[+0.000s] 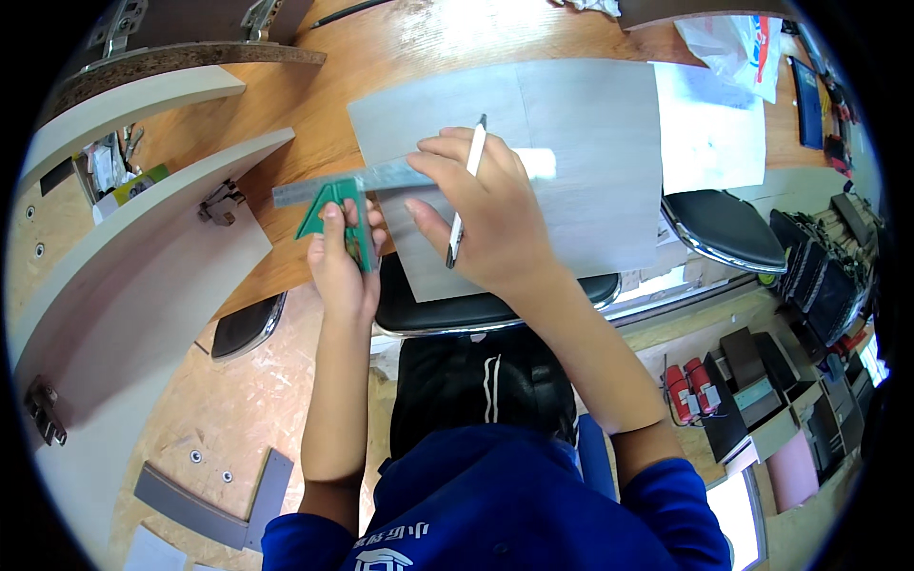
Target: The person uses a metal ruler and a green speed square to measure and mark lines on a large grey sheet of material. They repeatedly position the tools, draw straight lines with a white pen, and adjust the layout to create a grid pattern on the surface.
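While our left hand [341,257] gripped the green square [335,205] against the grey panel [571,162], our right hand's [490,214] fingers pinched a pencil [466,190] on the table [314,143].

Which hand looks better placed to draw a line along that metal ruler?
Probably the right hand: it already holds the white pencil and rests on the grey sheet, while the left hand grips the green-handled metal square.
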`<action>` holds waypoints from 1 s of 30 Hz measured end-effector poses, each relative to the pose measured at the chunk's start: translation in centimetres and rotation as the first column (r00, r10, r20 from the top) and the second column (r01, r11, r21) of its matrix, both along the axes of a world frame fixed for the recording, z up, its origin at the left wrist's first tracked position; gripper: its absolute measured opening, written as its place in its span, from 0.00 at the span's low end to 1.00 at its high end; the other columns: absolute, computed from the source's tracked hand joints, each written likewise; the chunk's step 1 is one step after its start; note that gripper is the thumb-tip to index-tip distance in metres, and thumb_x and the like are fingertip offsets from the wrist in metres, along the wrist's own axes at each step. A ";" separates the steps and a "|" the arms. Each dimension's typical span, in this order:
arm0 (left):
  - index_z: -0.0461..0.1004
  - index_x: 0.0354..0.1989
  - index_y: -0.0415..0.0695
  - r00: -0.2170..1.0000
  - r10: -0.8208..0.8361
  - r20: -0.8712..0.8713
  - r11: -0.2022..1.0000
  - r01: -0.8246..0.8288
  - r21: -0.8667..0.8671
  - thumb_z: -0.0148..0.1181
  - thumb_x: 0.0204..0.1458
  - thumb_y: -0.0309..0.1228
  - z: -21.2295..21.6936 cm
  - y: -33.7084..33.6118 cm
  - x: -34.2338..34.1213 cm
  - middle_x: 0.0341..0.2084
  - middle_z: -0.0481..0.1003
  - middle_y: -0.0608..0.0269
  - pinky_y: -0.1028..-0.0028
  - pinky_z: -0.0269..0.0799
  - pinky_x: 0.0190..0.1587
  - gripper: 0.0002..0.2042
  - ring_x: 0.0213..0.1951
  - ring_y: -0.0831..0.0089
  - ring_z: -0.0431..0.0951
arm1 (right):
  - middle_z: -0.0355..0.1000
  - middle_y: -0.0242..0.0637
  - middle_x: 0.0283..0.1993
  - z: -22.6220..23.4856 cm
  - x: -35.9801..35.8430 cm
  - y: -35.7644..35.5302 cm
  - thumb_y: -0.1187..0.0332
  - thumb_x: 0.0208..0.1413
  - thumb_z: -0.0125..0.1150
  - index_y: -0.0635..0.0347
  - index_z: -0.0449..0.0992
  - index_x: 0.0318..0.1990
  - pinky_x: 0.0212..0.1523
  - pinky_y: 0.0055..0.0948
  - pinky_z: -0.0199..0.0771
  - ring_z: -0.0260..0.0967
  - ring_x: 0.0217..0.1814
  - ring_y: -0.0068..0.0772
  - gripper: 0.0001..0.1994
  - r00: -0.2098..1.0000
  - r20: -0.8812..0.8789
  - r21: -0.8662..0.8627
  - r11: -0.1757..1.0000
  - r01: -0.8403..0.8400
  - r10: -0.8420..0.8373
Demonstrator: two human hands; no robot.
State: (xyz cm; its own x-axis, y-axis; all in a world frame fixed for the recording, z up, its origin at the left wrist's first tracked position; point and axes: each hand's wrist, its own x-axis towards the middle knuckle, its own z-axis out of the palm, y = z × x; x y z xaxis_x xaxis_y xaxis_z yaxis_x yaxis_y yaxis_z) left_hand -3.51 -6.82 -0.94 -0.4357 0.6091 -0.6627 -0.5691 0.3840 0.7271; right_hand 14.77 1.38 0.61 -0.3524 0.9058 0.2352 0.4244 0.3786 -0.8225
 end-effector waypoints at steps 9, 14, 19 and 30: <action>0.74 0.47 0.41 0.986 0.166 -0.002 0.981 -0.165 -0.105 0.57 0.69 0.38 -5.7 3.7 0.4 0.38 0.81 0.59 0.72 0.83 0.36 0.12 0.38 0.69 0.84 | 0.68 0.50 0.68 -5.5 1.0 -0.6 0.73 0.51 0.68 0.56 0.77 0.56 0.72 0.64 0.56 0.58 0.76 0.58 0.22 0.977 0.210 -0.050 0.998 -0.028 0.039; 0.73 0.48 0.40 0.989 0.145 -0.023 0.981 -0.147 -0.126 0.55 0.70 0.38 -7.1 4.2 -0.7 0.39 0.81 0.58 0.72 0.83 0.37 0.12 0.39 0.69 0.84 | 0.67 0.50 0.70 -8.0 0.7 0.1 0.75 0.51 0.67 0.55 0.77 0.57 0.72 0.68 0.54 0.57 0.77 0.57 0.22 0.956 0.282 -0.036 0.996 -0.077 0.084; 0.73 0.48 0.40 0.994 0.109 0.005 0.980 -0.106 -0.169 0.56 0.70 0.39 -7.5 4.3 -2.1 0.39 0.81 0.57 0.70 0.84 0.37 0.13 0.40 0.68 0.85 | 0.67 0.49 0.71 -8.7 0.1 0.4 0.76 0.52 0.66 0.55 0.77 0.56 0.72 0.71 0.52 0.57 0.77 0.55 0.21 0.939 0.328 -0.024 0.994 -0.106 0.108; 0.75 0.39 0.45 0.990 -0.034 -0.139 0.958 -0.007 -0.288 0.63 0.65 0.43 -7.9 4.8 -4.1 0.31 0.79 0.64 0.69 0.84 0.36 0.13 0.33 0.71 0.83 | 0.67 0.47 0.71 -8.9 0.1 1.0 0.77 0.51 0.65 0.55 0.76 0.55 0.72 0.72 0.52 0.59 0.77 0.51 0.22 0.936 0.327 -0.021 0.991 -0.134 0.133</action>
